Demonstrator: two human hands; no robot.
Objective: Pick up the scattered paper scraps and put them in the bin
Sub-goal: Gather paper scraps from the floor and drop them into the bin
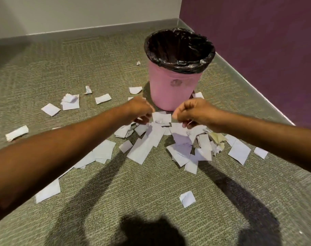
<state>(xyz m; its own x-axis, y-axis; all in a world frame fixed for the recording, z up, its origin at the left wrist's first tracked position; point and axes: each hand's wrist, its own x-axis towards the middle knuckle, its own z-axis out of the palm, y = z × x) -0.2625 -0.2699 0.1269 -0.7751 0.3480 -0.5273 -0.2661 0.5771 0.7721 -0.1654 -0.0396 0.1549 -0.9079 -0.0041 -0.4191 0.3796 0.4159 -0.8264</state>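
Left hand (pixel 142 110) and right hand (pixel 192 112) hover apart, fingers curled over the heap of paper scraps (pixel 151 139); whether either pinches paper cannot be told. The pink bin (pixel 174 89) stands at 12 o'clock of the heap. Risk: loose overlapping sheets may slip from a shallow grasp and flutter short of the rim; the stray scrap (pixel 17 133) at 9 o'clock may be missed.

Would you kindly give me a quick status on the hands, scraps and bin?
Left grip and right grip curled over the paper scraps, hold unclear. Pink bin upright just beyond, black liner open. Nothing blocking it.
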